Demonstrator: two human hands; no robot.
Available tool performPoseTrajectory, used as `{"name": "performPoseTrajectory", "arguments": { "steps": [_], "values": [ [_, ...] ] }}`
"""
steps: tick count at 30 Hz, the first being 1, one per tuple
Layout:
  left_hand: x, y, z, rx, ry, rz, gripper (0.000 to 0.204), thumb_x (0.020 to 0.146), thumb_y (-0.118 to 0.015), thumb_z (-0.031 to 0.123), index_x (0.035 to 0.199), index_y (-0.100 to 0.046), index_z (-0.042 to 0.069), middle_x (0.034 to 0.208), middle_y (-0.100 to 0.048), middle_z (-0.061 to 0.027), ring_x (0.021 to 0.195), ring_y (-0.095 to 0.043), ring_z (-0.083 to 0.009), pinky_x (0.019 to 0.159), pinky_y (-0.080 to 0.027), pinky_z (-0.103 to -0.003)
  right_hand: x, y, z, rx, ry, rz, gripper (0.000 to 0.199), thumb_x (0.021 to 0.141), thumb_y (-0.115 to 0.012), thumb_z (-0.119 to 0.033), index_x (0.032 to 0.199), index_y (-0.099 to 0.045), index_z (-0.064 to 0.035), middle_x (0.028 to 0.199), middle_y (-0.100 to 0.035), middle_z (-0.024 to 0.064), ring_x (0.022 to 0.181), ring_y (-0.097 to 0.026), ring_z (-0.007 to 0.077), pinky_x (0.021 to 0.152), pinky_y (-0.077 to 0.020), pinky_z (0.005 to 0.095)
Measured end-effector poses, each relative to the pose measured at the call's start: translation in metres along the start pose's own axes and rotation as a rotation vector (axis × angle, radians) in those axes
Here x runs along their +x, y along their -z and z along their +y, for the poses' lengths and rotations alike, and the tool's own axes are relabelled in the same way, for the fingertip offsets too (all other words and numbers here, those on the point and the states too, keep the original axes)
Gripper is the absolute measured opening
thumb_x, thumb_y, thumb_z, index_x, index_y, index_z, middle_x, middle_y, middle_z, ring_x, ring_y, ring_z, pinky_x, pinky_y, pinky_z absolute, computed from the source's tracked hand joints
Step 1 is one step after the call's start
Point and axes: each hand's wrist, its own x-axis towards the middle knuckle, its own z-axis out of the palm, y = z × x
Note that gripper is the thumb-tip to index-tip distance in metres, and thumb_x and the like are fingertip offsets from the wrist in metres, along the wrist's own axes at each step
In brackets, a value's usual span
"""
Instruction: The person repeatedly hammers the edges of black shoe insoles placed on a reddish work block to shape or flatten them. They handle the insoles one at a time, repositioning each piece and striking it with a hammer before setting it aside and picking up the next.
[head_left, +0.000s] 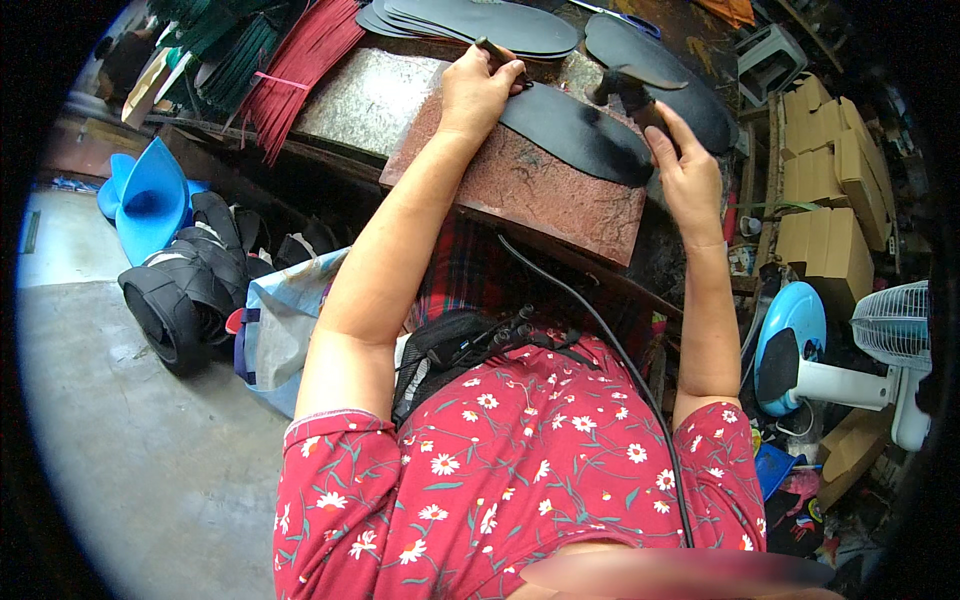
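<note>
My left hand (482, 92) is closed around a short rod-shaped punch (490, 47), its lower end at the near-left end of a black shoe sole (575, 130). The sole lies flat on a reddish stone block (520, 200). My right hand (688, 178) grips a hammer (632, 92) by its dark handle, with the head raised just beyond the sole's right part. Several black soles (490, 24) are stacked behind my left hand. Another large black sole shape (690, 110) lies behind the hammer. The punch's tip is hidden by my fingers.
Bundles of red strips (300, 75) and green strips (235, 70) lie at the far left, beside a grey slab (365, 100). Blue-handled scissors (632, 18) rest at the back. Black rolls (180, 300) stand on the floor. Cardboard boxes (825, 235) and a fan (890, 330) are on the right.
</note>
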Motion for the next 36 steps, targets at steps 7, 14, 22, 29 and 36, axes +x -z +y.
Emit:
{"name": "performPoseTrajectory", "arguments": {
  "steps": [7, 14, 22, 29, 36],
  "values": [
    [-0.013, -0.013, 0.022, 0.603, -0.433, -0.054, 0.017, 0.085, -0.069, 0.011, 0.095, -0.059, 0.001, 0.078, -0.068, -0.0161, 0.076, -0.07, -0.0287, 0.067, -0.055, -0.039, 0.005, 0.016, -0.044, 0.425, 0.413, 0.214, 0.04, 0.095, -0.063, -0.03, 0.132, -0.059, -0.0143, 0.092, -0.068, 0.0067, 0.075, -0.063, 0.0136, 0.065, -0.0506, 0.0256],
    [-0.009, -0.019, 0.012, -0.237, 0.04, 0.13, 0.018, 0.083, -0.072, 0.012, 0.09, -0.061, -0.001, 0.081, -0.069, -0.0177, 0.071, -0.071, -0.0262, 0.069, -0.056, -0.035, 0.001, -0.003, -0.001, 0.055, 0.042, 0.061, 0.043, 0.094, -0.059, -0.045, 0.129, -0.061, -0.0205, 0.106, -0.07, 0.0168, 0.096, -0.068, 0.0343, 0.079, -0.0528, 0.0379],
    [-0.011, -0.015, 0.014, 0.284, -0.21, -0.02, 0.012, 0.088, -0.069, 0.011, 0.092, -0.061, 0.003, 0.082, -0.071, -0.0095, 0.078, -0.071, -0.0193, 0.069, -0.056, -0.033, -0.002, 0.035, -0.029, 0.347, 0.349, 0.214, 0.041, 0.098, -0.061, -0.024, 0.136, -0.056, -0.0109, 0.078, -0.061, -0.0021, 0.066, -0.051, 0.0039, 0.056, -0.0434, 0.0198],
    [-0.018, -0.029, 0.023, 0.608, -0.447, -0.002, 0.013, 0.086, -0.068, 0.01, 0.095, -0.06, 0.004, 0.082, -0.068, -0.017, 0.076, -0.069, -0.0321, 0.069, -0.056, -0.038, -0.003, -0.002, -0.015, 0.003, 0.273, 0.176, 0.041, 0.094, -0.059, -0.042, 0.126, -0.062, -0.0168, 0.107, -0.069, 0.017, 0.096, -0.067, 0.0358, 0.08, -0.0529, 0.0401],
    [-0.006, -0.023, 0.005, -0.036, -0.058, -0.024, 0.014, 0.085, -0.071, 0.01, 0.094, -0.064, 0.001, 0.082, -0.072, -0.0119, 0.074, -0.071, -0.0192, 0.068, -0.056, -0.033, 0.0, 0.026, -0.001, 0.112, 0.173, 0.199, 0.042, 0.095, -0.062, -0.037, 0.13, -0.06, -0.0145, 0.095, -0.072, 0.0128, 0.082, -0.071, 0.0232, 0.071, -0.0528, 0.0329]
  ]
}}
